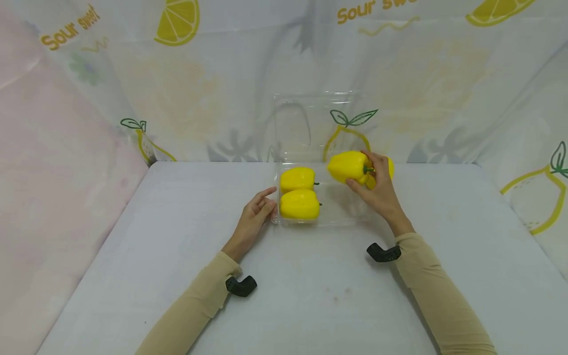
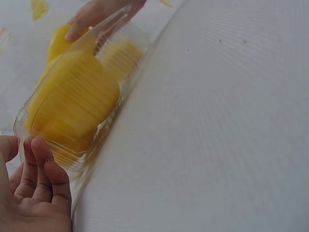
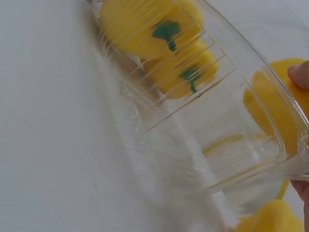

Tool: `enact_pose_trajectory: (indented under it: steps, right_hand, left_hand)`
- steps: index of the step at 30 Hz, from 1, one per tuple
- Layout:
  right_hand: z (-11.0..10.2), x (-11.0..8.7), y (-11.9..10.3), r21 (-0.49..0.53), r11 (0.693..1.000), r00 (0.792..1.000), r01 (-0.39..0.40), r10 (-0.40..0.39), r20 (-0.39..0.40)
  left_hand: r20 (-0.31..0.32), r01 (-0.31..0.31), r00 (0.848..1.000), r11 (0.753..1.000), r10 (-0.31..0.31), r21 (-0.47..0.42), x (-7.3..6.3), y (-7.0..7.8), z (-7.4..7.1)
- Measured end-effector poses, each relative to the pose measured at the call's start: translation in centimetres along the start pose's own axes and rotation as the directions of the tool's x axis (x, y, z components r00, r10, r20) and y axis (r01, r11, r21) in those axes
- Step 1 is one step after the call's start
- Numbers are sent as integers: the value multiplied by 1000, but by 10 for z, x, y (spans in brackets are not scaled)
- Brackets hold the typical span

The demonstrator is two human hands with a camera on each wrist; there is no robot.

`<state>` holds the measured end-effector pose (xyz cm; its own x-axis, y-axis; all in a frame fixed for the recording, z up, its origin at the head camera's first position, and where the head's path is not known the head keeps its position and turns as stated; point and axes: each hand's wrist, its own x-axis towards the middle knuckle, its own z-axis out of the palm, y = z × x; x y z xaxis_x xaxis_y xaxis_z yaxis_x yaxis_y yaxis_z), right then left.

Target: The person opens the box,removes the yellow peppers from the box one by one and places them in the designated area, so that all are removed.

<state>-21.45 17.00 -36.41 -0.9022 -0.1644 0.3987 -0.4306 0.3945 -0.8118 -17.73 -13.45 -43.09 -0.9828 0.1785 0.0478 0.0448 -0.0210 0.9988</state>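
A clear plastic clamshell box (image 1: 339, 217) stands on the table with its lid (image 1: 293, 128) raised at the back. Two yellow bell peppers, a rear one (image 1: 297, 179) and a front one (image 1: 299, 204), lie side by side in its left half, green stems pointing right. My right hand (image 1: 379, 190) grips another yellow bell pepper (image 1: 348, 166) over the right half of the box. In the right wrist view, this held pepper (image 3: 270, 96) shows partly through the clear wall. My left hand (image 1: 253, 217) touches the box's left side with its fingertips, fingers partly bent.
More yellow (image 1: 391, 168) shows behind the right hand, mostly hidden; in the right wrist view a yellow object (image 3: 273, 220) lies outside the box. A lemon-print cloth (image 1: 230, 88) hangs behind the white table (image 1: 199, 197). Each wrist carries a black camera mount (image 1: 383, 252).
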Motion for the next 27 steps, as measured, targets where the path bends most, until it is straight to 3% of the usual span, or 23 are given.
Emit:
enact_pose_trajectory:
  steps: [7, 17, 21, 27]
  right_hand:
    - [-3, 1, 2, 81, 997, 999, -17, 20, -32]
    - [-8, 1, 0, 55, 998, 1000, 11, -9, -29]
    - [-12, 2, -4, 90, 995, 998, 36, -31, -47]
    - [-18, 3, -6, 140, 990, 998, 12, -4, -60]
  left_hand:
    - [0, 1, 1000, 1000, -1, -7, 1, -3, -1]
    - [3, 1, 1000, 1000, -1, -8, 1, -2, 0]
    - [2, 1, 1000, 1000, -1, -5, 1, -3, 0]
    - [4, -9, 1000, 1000, 9, -12, 1, -1, 0]
